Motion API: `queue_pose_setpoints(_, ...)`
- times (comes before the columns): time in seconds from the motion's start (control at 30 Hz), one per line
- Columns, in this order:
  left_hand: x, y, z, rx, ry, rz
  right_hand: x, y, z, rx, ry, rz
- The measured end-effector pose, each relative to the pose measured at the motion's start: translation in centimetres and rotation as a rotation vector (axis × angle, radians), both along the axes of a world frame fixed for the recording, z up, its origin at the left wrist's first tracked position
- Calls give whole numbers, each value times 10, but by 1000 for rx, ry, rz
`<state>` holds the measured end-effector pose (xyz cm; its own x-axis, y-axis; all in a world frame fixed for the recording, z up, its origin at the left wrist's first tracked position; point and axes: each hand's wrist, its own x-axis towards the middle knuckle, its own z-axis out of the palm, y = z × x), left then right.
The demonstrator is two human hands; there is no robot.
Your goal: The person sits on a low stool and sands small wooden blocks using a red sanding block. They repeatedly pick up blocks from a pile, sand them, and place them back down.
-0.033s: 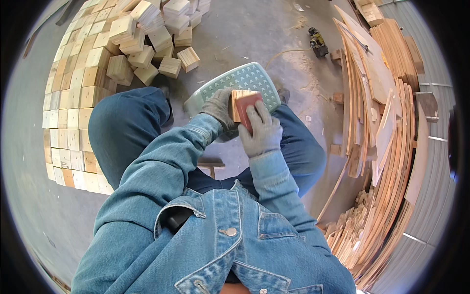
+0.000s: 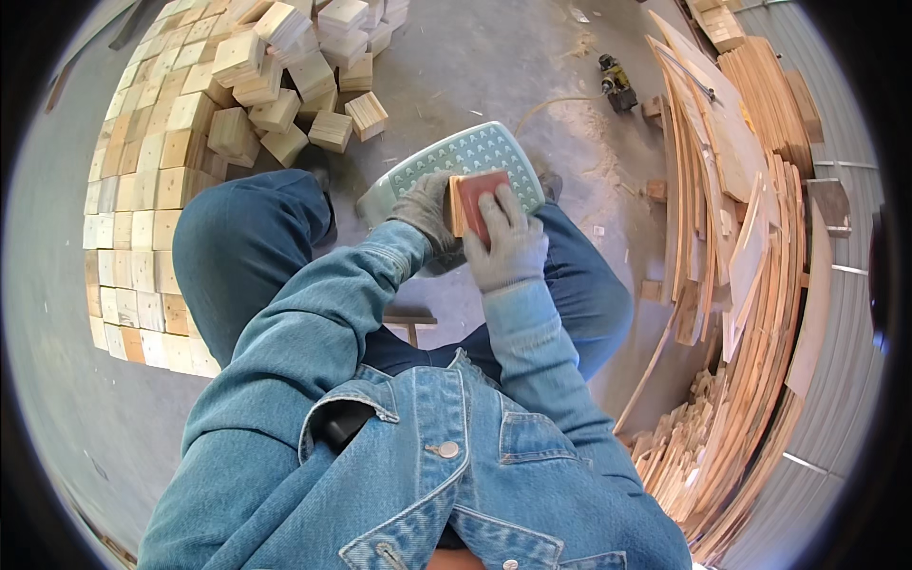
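Observation:
My left hand [image 2: 421, 210], in a grey knit glove, is closed around the side of a small wooden block [image 2: 458, 208]. In my right hand [image 2: 509, 253], also gloved, is a reddish-brown sanding block [image 2: 472, 202], its flat side against the wood's upper face. My right fingers lie over the top of it. Most of the wooden block is hidden beneath the sanding block and behind my left fingers. Both hands are above the near part of a pale green plastic step stool [image 2: 489, 144] with a raised pattern, between my knees.
Wooden blocks stand in neat stacked rows [image 2: 142, 228] at the left, with a loose heap [image 2: 309, 76] beyond my left knee. Thin boards and offcuts [image 2: 750, 256] are piled along the right. A yellow and black power tool [image 2: 617, 84] lies on the floor near sawdust [image 2: 589, 142].
The sanding block and my right hand have slid slightly away from me across the wooden block, covering more of its far end. My left hand has hardly moved.

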<state>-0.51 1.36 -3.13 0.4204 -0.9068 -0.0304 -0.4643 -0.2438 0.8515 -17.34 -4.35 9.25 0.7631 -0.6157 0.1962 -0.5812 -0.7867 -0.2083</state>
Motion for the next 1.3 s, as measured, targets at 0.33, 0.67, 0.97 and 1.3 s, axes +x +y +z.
queue_pose_setpoints(0.33, -8, 10, 27, -44, 21, 76, -1, -11, 0, 37, 33, -23)
queue_pose_setpoints(0.67, -8, 7, 28, 33, 41, 31, -46, 34, 12, -17, -14, 104)
queue_pose_setpoints(0.97, -5, 8, 39, 20, 70, 26, 35, -30, -2, -25, 63, -15)
queue_pose_setpoints(1.3, -4, 4, 38, 13, 67, -14, -61, 45, 10, -17, 4, 111)
